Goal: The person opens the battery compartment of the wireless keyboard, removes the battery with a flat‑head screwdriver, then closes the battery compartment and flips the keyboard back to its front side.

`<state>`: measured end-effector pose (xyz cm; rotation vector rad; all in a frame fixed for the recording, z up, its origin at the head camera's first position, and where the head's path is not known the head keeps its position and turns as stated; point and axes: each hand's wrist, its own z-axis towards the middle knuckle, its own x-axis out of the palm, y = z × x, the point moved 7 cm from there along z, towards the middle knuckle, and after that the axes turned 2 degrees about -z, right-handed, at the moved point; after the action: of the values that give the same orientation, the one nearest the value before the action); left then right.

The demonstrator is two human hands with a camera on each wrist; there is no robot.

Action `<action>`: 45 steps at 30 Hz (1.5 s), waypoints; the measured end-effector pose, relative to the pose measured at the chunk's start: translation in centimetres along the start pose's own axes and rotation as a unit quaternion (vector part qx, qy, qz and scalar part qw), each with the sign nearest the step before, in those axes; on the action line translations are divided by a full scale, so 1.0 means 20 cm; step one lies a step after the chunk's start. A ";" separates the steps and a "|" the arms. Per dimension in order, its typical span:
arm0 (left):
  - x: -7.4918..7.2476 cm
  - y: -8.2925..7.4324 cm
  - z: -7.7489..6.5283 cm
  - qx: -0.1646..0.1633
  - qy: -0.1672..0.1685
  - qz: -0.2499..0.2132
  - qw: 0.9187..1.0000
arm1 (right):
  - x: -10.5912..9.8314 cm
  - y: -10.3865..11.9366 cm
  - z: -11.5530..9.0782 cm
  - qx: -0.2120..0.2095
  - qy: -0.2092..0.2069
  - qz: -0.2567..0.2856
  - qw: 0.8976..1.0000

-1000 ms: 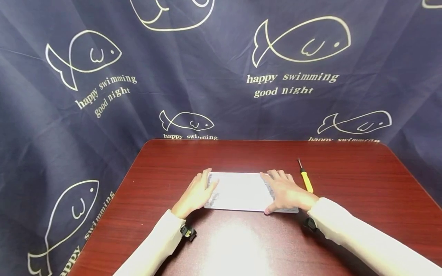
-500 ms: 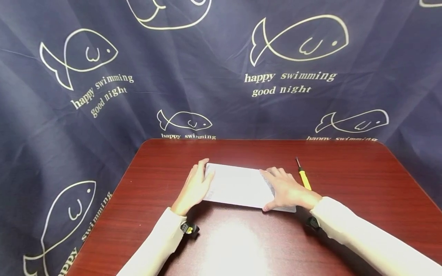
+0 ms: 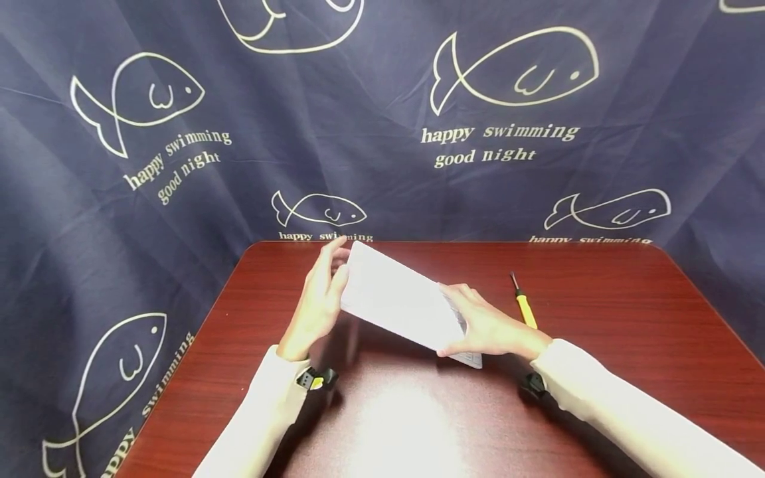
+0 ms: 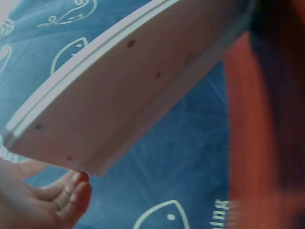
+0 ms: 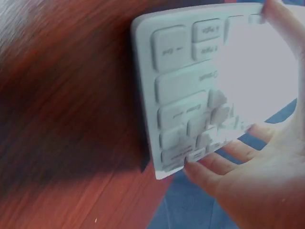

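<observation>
We are pinching the keyboard [image 3: 391, 295] with left hand [image 3: 317, 299] and right hand [image 3: 489, 328], its left end already up, the screwdriver [image 3: 524, 308] lying untouched.

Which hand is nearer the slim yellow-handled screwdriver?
The right hand, gripping the lower end of the white rectangular keyboard; the screwdriver lies just beyond it. The left hand, at the keyboard's raised end, is farther away.
</observation>
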<state>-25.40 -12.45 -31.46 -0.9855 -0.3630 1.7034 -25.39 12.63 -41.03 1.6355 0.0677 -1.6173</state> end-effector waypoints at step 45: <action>0.01 -0.32 0.10 0.145 0.000 -0.052 0.988 | -0.13 0.38 0.13 -0.101 -0.056 0.187 0.975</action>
<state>-22.78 -9.49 -26.10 -0.7393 -0.1565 1.6079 -23.72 7.38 -34.61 1.3085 -0.1237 -1.3596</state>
